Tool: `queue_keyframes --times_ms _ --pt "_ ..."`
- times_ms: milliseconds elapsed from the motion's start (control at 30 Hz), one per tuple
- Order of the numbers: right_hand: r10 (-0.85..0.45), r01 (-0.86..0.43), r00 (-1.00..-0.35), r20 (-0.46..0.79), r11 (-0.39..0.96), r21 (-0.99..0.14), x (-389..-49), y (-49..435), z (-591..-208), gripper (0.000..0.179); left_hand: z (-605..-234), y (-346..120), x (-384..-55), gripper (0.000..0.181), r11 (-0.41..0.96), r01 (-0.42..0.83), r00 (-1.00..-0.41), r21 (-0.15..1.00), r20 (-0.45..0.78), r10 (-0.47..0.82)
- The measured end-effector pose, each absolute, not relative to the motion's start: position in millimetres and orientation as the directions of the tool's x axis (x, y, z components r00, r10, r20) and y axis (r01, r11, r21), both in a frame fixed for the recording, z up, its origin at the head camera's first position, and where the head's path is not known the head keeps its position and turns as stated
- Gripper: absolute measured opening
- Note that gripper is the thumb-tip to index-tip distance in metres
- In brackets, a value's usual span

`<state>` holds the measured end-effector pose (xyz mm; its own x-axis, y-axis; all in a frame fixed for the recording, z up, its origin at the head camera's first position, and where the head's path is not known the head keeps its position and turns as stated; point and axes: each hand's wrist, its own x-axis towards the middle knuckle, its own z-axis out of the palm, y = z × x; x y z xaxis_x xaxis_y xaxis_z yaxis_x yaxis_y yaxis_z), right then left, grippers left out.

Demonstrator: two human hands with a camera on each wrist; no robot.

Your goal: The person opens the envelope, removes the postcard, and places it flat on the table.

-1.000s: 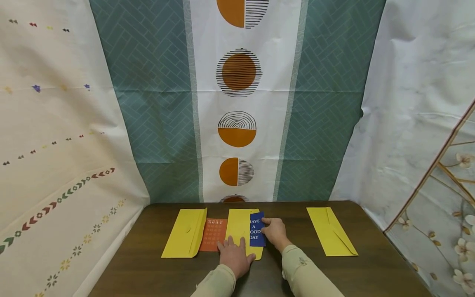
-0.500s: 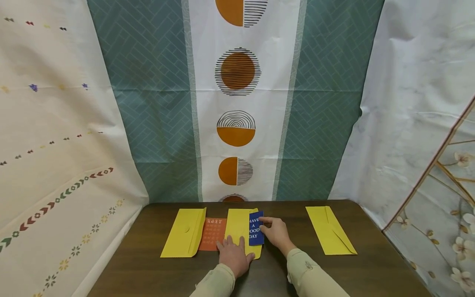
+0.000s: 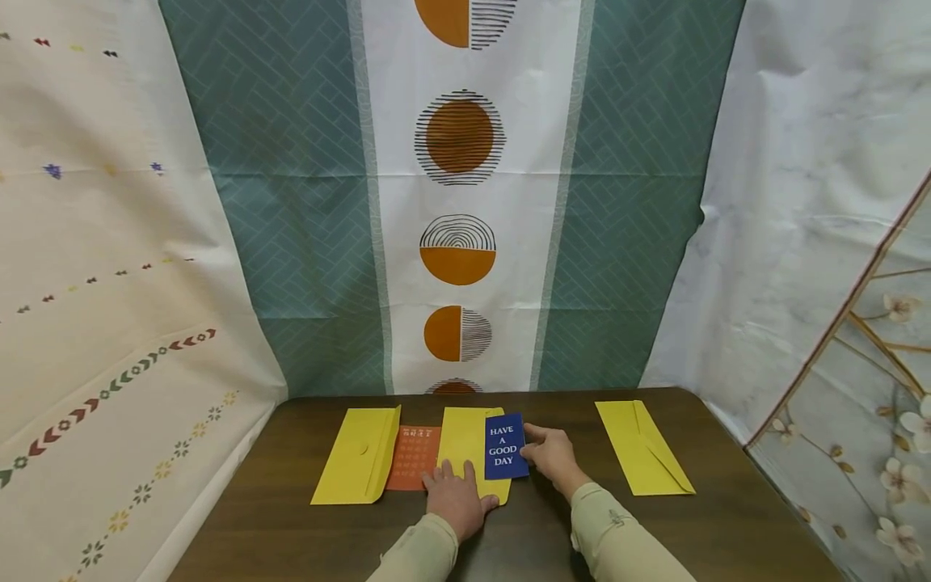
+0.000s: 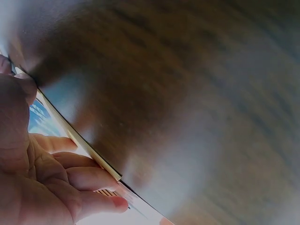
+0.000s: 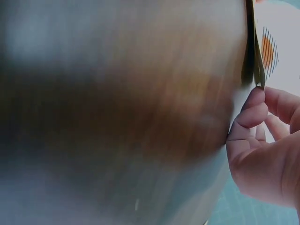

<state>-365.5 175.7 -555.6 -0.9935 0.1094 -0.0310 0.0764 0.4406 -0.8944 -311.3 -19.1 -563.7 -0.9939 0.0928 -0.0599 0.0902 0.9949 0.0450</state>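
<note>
Of the two hands, the left hand (image 3: 458, 503) lies with fingers straight and spread, pressing the near end of the middle yellow envelope (image 3: 460, 436) to the dark wooden desk (image 3: 291, 533). The right hand (image 3: 554, 457), at that envelope's right, pinches the edge of the blue "HAVE A GOOD DAY" card (image 3: 505, 446) — which overlaps the envelope's right part. Left of the envelope are an orange card (image 3: 414, 457), then another yellow envelope (image 3: 351, 459); a third yellow envelope (image 3: 645, 447) lies well right. Behind it hangs patterned fabric (image 3: 460, 137).

Bare tabletop (image 3: 608, 443) separates the hands (image 3: 556, 457) from the rightmost envelope (image 3: 643, 447); an orange card (image 3: 413, 457) fills space between the other envelopes (image 3: 460, 439).
</note>
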Motion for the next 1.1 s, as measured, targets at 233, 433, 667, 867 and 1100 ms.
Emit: queue_keyframes --times_ms 233,433,667,867,1100 --pt "0.193 0.163 -0.978 -0.085 0.44 -0.883 -368 207 -553 0.06 -562 -19 -310 0.091 0.995 0.09 -0.995 0.051 -0.042 0.092" --pt "0.192 0.192 -0.974 -0.117 0.44 -0.877 -364 225 -548 0.062 -559 -20 -307 0.09 0.995 0.094 -0.995 0.041 -0.02 0.095" --pt "0.181 0.208 -0.973 -0.14 0.447 -0.87 -361 235 -549 0.064 -560 -21 -306 0.09 0.994 0.1 -0.995 0.047 -0.018 0.101" --pt "0.162 0.206 -0.976 -0.146 0.455 -0.866 -359 240 -550 0.066 -560 -20 -305 0.089 0.994 0.095 -0.995 0.047 -0.004 0.096" --pt "0.145 0.188 -0.98 -0.135 0.463 -0.866 -360 241 -553 0.066 -561 -20 -306 0.094 0.993 0.093 -0.995 0.074 -0.02 0.095"
